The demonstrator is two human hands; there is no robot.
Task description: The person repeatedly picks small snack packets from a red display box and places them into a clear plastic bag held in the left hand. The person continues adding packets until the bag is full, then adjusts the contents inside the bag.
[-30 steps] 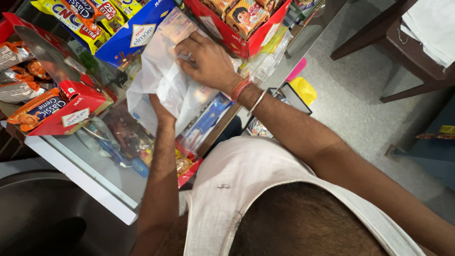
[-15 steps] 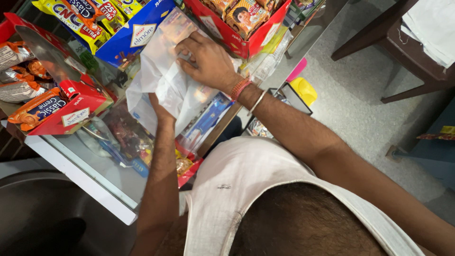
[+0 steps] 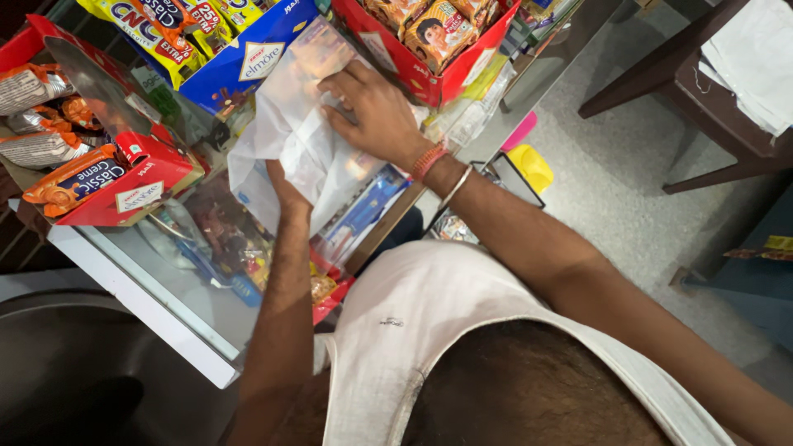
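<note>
Lying across the glass counter in front of me is a clear plastic bag with something white inside it, and both my hands are on it. My right hand rests flat on top of the bag near its upper end, palm down, fingers bent and pressing into the plastic rather than pinching it. My left hand goes in at the bag's lower edge; most of it is hidden under the plastic, so I cannot tell whether those fingers are spread or closed on anything. On my right wrist sit a red thread band and a thin metal bangle.

Just above the bag stands a blue carton of yellow snack packs, and beside it, touching the bag's far corner, a red carton of biscuit packets. To my left another red carton holds orange and silver biscuit wrappers. Under the glass show coloured sweets and a blue box. Off the counter's edge lies a yellow object next to a pink one, and a dark wooden chair stands on the speckled floor.
</note>
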